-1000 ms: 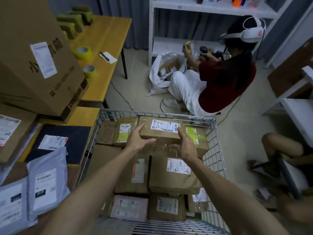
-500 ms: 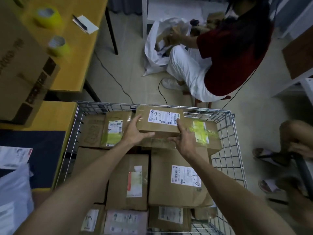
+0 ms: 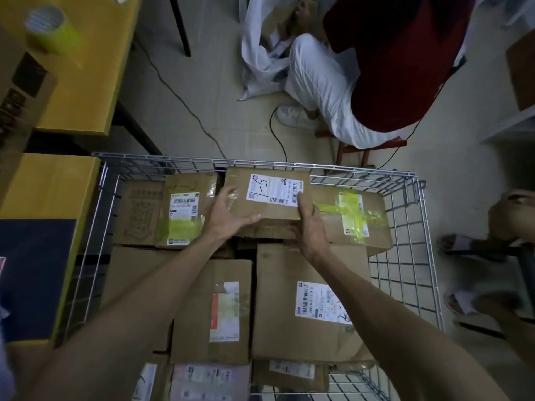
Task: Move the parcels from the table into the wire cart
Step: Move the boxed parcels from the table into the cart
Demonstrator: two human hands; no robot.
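Note:
A brown cardboard parcel [image 3: 267, 211] with a white barcode label lies on top of other boxes at the far side of the wire cart [image 3: 405, 180]. My left hand [image 3: 228, 217] grips its near left edge and my right hand [image 3: 308, 224] grips its near right corner, thumb on the label's edge. Several more cardboard parcels fill the cart, among them a large one [image 3: 307, 302] under my right forearm and one with yellow tape [image 3: 356, 219] at the far right.
A yellow table [image 3: 49, 186] stands left of the cart with a dark mailer [image 3: 31, 273] and a big carton [image 3: 20, 91] on it. A yellow tape roll [image 3: 49, 27] sits on a farther table. A seated person [image 3: 376, 68] and cables lie beyond the cart; another person's feet are at right.
My view has tilted further down and closer over the cart. The labelled parcel has settled a little lower onto the far boxes, both hands still on it.

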